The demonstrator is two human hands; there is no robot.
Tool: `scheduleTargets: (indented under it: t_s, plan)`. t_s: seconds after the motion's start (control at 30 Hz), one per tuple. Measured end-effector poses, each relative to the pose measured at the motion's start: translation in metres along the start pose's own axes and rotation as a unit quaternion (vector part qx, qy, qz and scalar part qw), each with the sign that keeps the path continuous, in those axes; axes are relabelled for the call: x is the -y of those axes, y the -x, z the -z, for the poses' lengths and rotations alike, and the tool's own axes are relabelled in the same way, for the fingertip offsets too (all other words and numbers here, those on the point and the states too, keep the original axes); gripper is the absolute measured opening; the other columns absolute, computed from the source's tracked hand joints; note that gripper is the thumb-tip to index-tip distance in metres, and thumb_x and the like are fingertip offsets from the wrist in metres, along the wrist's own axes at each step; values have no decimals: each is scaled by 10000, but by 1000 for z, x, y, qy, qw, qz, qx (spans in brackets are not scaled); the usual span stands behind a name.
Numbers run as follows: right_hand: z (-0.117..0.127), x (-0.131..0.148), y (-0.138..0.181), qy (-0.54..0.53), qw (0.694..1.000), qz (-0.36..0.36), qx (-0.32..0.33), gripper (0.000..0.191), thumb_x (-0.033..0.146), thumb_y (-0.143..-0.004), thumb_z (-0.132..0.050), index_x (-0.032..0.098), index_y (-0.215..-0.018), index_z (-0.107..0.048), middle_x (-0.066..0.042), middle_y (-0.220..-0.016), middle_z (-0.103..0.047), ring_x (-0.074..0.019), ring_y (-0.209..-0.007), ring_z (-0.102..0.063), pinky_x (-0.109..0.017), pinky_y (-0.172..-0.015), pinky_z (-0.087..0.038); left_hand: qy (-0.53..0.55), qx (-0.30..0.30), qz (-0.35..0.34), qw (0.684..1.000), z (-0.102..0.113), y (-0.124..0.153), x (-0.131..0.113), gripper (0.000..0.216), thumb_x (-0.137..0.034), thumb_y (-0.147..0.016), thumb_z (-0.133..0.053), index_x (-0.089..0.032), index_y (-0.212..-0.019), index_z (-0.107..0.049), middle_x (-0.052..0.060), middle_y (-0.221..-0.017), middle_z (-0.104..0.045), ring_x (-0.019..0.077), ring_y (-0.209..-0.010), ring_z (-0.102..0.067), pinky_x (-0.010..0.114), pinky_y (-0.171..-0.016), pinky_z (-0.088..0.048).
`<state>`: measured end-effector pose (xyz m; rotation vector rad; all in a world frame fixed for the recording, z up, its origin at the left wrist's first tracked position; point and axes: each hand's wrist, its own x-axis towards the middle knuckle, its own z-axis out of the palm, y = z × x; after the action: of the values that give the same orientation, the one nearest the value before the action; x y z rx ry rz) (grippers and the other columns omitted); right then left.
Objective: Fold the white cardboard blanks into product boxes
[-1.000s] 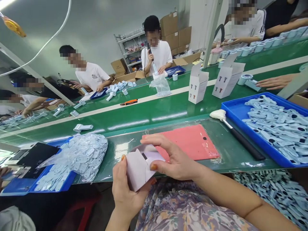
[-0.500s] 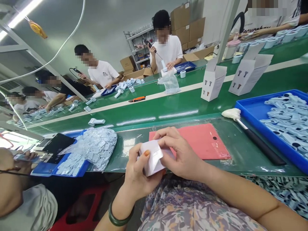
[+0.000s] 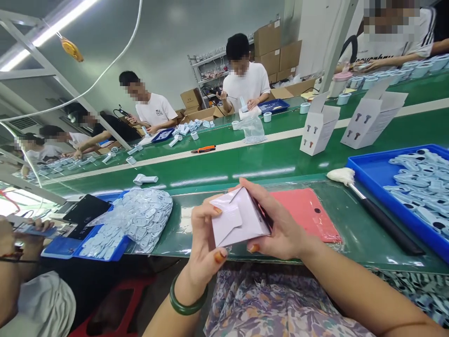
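A small white cardboard box (image 3: pixel 238 222) with its end flaps partly folded is held between both hands, just in front of the bench edge. My left hand (image 3: pixel 203 245) grips its left side, thumb under a folded flap; a green bangle circles that wrist. My right hand (image 3: pixel 280 224) wraps its right side, fingers over the top edge and thumb below. A pink flat sheet (image 3: pixel 308 213) lies on the bench right behind the box.
A blue tray (image 3: pixel 368 171) of pale blue plastic parts sits at the right, a brush (image 3: pixel 372 208) beside it. A bag of pale blue pieces (image 3: pixel 136 217) rests on a blue tray at the left. Two upright white boxes (image 3: pixel 317 126) stand on the green conveyor. Other people work across it.
The box has been turned between my hands so its folded end flaps face me, and my right hand shifted from the top to the right side. The camera view tilted slightly.
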<state>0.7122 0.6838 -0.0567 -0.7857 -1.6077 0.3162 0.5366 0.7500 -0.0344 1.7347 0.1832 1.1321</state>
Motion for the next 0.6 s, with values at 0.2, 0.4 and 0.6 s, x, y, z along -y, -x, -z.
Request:
scheduleTargets:
  t_s: [0.2,0.4,0.6]
  plan:
    - [20,7,15,201,978,39,26,956,240,-829,-729,316,-1658,-260,-132,-1424,-487,-312,-1308,-531,-474,-1099,-505,265,-56,248,930,-24,-2,11,349,-275,-783,-746,-284,-1072,-550,16,-1133,-647,210,-973,-642,334,-811,-546]
    - [27,9,26,246,969,26,18,935,273,-835,-726,331,-1653,-277,-129,-1394,-515,-327,-1267,-565,-488,-1037,-541,293,-16,274,916,-38,-8,19,303,-256,-799,-757,-272,-1061,-605,10,-1099,-669,170,-885,-626,277,-742,-525]
    - [29,3,35,271,962,15,26,966,241,-823,-709,338,-1660,-236,-131,-1423,-488,-341,-1287,-535,-521,-1032,-543,266,-17,253,930,-42,-10,31,296,-194,-753,-729,-248,-1021,-614,24,-1152,-680,194,-988,-636,300,-816,-520]
